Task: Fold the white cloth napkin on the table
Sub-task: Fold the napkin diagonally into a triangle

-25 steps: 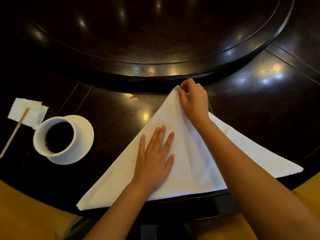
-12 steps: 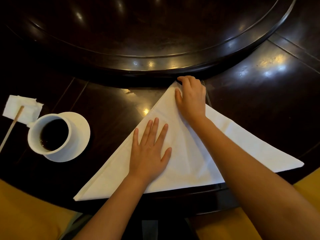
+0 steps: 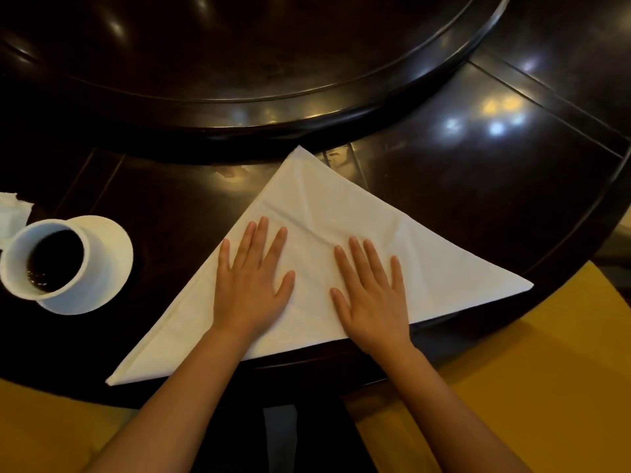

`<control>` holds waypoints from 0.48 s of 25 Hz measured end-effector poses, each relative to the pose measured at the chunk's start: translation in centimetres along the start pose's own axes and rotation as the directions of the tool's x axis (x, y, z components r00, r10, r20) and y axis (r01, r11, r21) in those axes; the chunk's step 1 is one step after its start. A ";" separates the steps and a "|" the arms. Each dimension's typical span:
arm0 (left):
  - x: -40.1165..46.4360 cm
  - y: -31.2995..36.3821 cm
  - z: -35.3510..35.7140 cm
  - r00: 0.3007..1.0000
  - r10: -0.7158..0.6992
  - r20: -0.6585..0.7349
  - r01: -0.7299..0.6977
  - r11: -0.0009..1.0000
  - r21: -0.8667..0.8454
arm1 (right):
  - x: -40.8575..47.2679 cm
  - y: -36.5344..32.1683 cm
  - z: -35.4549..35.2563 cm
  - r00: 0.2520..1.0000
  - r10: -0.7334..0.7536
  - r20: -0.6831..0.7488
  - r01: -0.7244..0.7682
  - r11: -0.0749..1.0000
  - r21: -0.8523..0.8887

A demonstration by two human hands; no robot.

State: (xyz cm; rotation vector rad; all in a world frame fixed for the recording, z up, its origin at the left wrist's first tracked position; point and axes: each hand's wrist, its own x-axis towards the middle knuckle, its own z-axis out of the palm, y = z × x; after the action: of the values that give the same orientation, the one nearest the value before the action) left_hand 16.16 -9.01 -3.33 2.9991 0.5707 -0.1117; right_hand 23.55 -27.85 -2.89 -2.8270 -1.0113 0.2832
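White cloth napkin (image 3: 345,220) lies folded into a triangle on the dark wooden table (image 3: 478,186), both our palms flat on it

We press our left hand (image 3: 251,285) and right hand (image 3: 374,295) side by side on the lower middle of the cloth, fingers straight and spread, gripping nothing; the triangle's tip points away from us toward the raised round turntable (image 3: 239,63), its long edge runs along the near table rim. Well to the left, a white cup (image 3: 44,261) of dark drink stands on a saucer (image 3: 112,240), with crumpled paper (image 3: 12,213) just beyond it
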 end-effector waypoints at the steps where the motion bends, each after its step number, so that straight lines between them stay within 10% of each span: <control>1: 0.0 0.0 0.0 1.000 -0.001 0.003 0.001 1.000 0.000 | -0.5 1.3 -0.3 1.000 0.020 -0.005 -0.020 1.000 -0.014; 12: -0.1 0.1 -0.3 1.000 0.012 0.022 -0.011 0.998 -0.058 | -3.9 17.7 -3.8 0.865 0.502 -0.019 -0.501 0.861 -0.089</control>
State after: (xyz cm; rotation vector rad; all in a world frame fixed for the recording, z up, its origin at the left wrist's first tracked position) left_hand 16.16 -9.09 -3.00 2.9409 0.5451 -0.1256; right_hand 32.33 -44.11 -1.86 -3.1309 -0.2648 0.2960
